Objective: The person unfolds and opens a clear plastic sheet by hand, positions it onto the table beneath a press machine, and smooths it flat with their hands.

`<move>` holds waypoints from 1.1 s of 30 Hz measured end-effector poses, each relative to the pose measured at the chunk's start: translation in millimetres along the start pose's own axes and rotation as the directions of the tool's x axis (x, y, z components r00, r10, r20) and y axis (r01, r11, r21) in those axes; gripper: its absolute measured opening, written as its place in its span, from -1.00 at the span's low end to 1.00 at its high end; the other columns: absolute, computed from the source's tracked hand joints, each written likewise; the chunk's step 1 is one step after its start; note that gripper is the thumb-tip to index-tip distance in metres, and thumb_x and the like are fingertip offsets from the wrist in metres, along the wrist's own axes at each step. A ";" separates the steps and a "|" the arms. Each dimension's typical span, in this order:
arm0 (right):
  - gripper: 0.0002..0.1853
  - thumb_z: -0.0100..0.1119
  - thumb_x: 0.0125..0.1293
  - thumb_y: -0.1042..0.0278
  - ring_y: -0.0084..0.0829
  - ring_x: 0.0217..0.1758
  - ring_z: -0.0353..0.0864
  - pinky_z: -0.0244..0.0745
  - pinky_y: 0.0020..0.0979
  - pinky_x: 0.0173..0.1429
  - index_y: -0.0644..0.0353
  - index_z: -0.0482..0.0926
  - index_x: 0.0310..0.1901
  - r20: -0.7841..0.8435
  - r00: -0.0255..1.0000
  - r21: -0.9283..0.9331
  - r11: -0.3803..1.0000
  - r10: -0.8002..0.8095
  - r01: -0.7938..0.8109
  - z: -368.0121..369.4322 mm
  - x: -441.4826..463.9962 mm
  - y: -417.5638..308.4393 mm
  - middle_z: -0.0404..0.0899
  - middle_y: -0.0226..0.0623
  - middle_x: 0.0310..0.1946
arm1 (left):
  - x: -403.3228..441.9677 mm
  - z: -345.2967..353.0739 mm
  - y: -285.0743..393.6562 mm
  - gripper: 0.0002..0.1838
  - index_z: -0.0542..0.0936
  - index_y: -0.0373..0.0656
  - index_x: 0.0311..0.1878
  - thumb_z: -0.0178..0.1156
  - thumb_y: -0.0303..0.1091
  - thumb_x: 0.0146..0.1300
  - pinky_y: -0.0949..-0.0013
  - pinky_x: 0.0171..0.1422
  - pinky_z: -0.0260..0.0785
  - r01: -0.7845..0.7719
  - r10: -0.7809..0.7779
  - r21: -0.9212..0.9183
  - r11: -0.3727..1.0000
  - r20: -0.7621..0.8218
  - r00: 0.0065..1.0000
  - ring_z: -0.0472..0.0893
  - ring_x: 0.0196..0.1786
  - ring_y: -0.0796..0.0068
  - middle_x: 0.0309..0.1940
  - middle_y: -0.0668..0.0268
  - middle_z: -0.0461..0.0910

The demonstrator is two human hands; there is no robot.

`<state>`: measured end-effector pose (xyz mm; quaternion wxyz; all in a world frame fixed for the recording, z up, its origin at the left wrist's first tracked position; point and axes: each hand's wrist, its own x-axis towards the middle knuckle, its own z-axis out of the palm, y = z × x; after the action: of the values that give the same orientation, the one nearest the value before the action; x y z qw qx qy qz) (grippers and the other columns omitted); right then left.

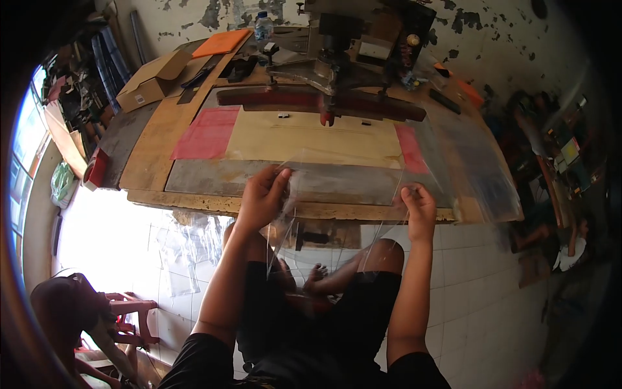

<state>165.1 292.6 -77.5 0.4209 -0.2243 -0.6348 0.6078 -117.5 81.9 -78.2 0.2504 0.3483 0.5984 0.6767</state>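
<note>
A sheet of clear plastic [337, 188] hangs between my hands, over the front edge of the work table and above my lap. My left hand [265, 193] pinches its left side between thumb and fingers. On the other side my right hand [417, 202] has its fingers closed on the sheet's edge. Beyond them lies a yellow sheet [311, 137] with a pink-red piece [206, 133] at its left end and a smaller red piece [409, 149] at its right. A press with a red bar [272, 98] stands over the yellow sheet's far side.
A cardboard box [152, 81], an orange sheet [221, 43] and a water bottle [263, 27] are at the table's back left. More clear plastic [479, 162] lies on the right. Plastic scraps [181, 253] are below the table's left front. Another person [71, 318] is at lower left, near a red stool [133, 318].
</note>
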 end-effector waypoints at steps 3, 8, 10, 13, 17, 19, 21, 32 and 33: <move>-0.76 0.36 0.53 0.26 -0.68 -0.25 0.60 0.49 -0.57 -0.12 0.23 0.68 0.05 -0.137 0.989 0.020 0.998 -0.057 0.061 2.1 2.9 4.5 0.68 -0.50 -0.25 | 0.2 4.9 4.8 -0.75 0.67 -0.26 0.06 0.28 -0.25 0.56 0.55 -0.46 0.28 -0.109 0.116 0.207 0.972 -0.021 0.993 0.49 -0.54 0.74 -0.51 0.47 0.59; -0.71 0.39 0.51 0.28 -0.70 -0.23 0.58 0.47 -0.58 -0.13 0.24 0.66 0.12 -0.252 0.966 -0.113 0.993 -0.056 0.028 5.4 3.3 3.9 0.66 -0.50 -0.23 | -4.0 17.9 16.8 -0.74 0.66 -0.23 0.09 0.38 -0.31 0.45 0.48 -0.36 0.38 -0.115 0.169 0.344 0.932 -0.132 0.977 0.57 -0.48 0.65 -0.49 0.36 0.63; -0.67 0.39 0.51 0.28 -0.70 -0.20 0.58 0.47 -0.57 -0.15 0.27 0.64 0.16 -0.262 0.959 -0.184 0.981 -0.107 0.059 9.5 6.9 8.5 0.65 -0.48 -0.21 | 0.3 19.1 14.9 -0.69 0.65 -0.22 0.11 0.41 -0.32 0.40 0.41 -0.31 0.43 -0.122 0.195 0.362 0.924 -0.173 0.965 0.61 -0.47 0.53 -0.47 0.27 0.66; -0.68 0.38 0.48 0.39 -0.53 0.00 0.65 0.55 -0.47 -0.02 0.23 0.64 0.19 -0.266 0.915 -0.453 0.877 -0.302 0.158 13.7 11.0 13.8 0.68 -0.36 -0.12 | 0.3 16.7 14.8 -0.63 0.69 -0.12 0.13 0.41 -0.49 0.24 0.20 0.20 0.51 -0.302 0.438 0.614 0.729 -0.080 0.895 0.69 0.06 0.25 -0.02 0.21 0.69; -0.74 0.26 0.44 0.56 -0.25 0.27 0.61 0.55 -0.28 0.25 0.18 0.71 0.11 -0.013 0.887 -0.808 0.528 -0.462 0.263 21.3 7.5 -4.4 0.70 -0.26 0.05 | 1.8 13.6 22.4 -0.58 0.69 -0.10 0.20 0.31 -0.52 0.25 0.01 0.58 0.26 -0.424 0.463 0.760 0.493 0.184 0.867 0.48 0.47 0.05 0.39 0.14 0.54; -0.74 0.15 0.47 0.63 -0.18 0.32 0.59 0.52 -0.21 0.33 0.19 0.76 0.06 0.106 0.960 -0.753 0.609 -0.260 0.248 14.1 8.7 -0.4 0.70 -0.32 0.18 | 6.1 13.4 16.8 -0.55 0.67 -0.10 0.23 0.31 -0.52 0.24 0.00 0.61 0.23 -0.498 0.396 0.743 0.447 0.335 0.855 0.42 0.52 0.02 0.45 0.13 0.49; -0.74 0.14 0.51 0.59 -0.17 0.38 0.56 0.46 -0.20 0.41 0.20 0.75 0.09 0.117 0.973 -0.758 0.615 -0.197 0.216 15.2 4.4 -7.0 0.70 -0.28 0.20 | 10.5 16.4 9.4 -0.49 0.56 -0.15 0.40 0.25 -0.35 0.38 -0.07 0.72 0.06 -0.566 0.212 0.730 0.384 0.527 0.823 0.22 0.66 -0.04 0.59 0.05 0.32; -0.62 0.18 0.57 0.22 -0.12 0.62 0.31 0.15 0.03 0.65 0.28 0.67 0.24 0.351 0.928 -0.921 0.132 -0.124 0.366 43.7 0.4 -38.1 0.54 -0.16 0.42 | -11.2 46.2 -4.0 -0.29 0.31 -0.30 0.59 0.00 -0.02 0.54 -0.16 0.77 -0.10 -0.531 0.240 0.818 0.222 0.482 0.843 0.09 0.73 -0.03 0.66 -0.07 0.16; -0.53 0.13 0.59 0.13 -0.13 0.66 0.25 0.10 0.03 0.69 0.28 0.58 0.35 0.429 0.890 -0.881 0.146 -0.155 0.450 59.4 5.1 -38.8 0.44 -0.12 0.50 | -10.9 46.6 -2.8 -0.29 0.32 -0.30 0.58 0.02 -0.02 0.53 -0.16 0.77 -0.09 -0.527 0.243 0.815 0.239 0.476 0.845 0.10 0.72 -0.04 0.65 -0.07 0.17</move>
<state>123.1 255.8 -33.4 0.2230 -0.2287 -0.9476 0.0016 -74.9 103.7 -80.9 -0.0946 0.6455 0.7294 0.2057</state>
